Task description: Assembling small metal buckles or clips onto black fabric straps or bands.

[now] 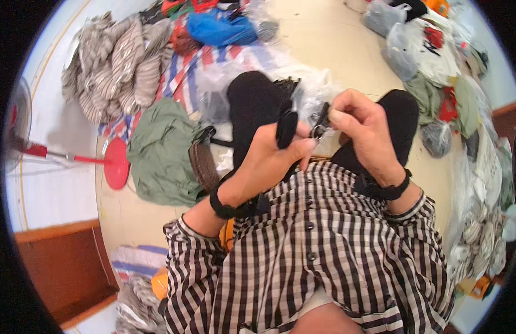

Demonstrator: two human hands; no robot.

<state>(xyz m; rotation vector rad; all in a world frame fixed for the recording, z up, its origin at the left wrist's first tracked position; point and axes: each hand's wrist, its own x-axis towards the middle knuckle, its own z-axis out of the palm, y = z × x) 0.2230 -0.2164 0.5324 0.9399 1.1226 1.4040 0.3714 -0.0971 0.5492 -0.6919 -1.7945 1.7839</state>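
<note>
Above my lap, my left hand (269, 156) is closed around a folded black strap (287, 127). Its thumb and fingertip pinch a small metal clasp (317, 133). My right hand (366, 131) pinches a short black end (323, 114) beside the clasp; whether this belongs to the same strap I cannot tell. Both hands meet between my black-clad knees. Just beyond them lies a clear plastic bag (319, 92) with dark pieces near it. Each wrist wears a black band.
Left of my knee lies a green cloth bag (163, 156), near a fan's red base (116, 164). Striped cloth bundles (121, 64) and a blue plastic bag (222, 28) sit farther off. Plastic-wrapped bundles (436, 139) line the right side. A brown wooden panel (69, 273) stands lower left.
</note>
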